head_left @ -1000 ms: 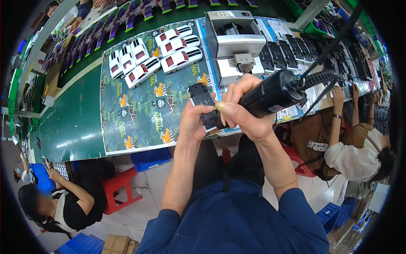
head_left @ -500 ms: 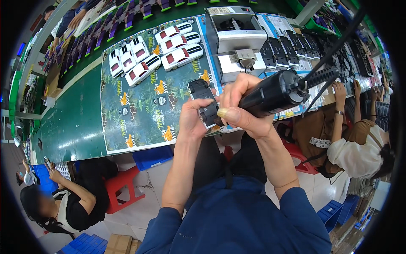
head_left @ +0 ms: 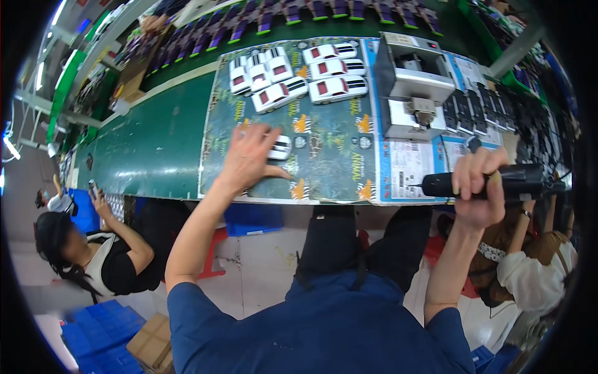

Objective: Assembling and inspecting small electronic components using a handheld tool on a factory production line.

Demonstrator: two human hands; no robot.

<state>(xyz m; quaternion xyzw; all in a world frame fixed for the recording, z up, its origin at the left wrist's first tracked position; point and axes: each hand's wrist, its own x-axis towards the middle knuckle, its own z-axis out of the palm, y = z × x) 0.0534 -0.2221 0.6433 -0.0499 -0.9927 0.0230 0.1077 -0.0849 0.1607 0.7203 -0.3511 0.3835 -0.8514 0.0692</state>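
A white toy car with black stripes sits low over the patterned mat, partly hidden beneath my left hand. My left fingers curve round its far side, with the thumb spread toward the near side. Off to the right, my right hand is wrapped round a black electric screwdriver, its thin bit pointing left above the table's front edge. Several finished-looking white cars stand grouped farther back on the mat.
A metal box-shaped machine stands right of the mat. Several black car undersides lie beyond it. Purple and green parts line the far side. Seated people are at left and right; blue crates are on the floor.
My hands have moved apart: the left carried the car leftward and turned it upright over the mat, while the right drew the screwdriver away to the right. The view has shifted.
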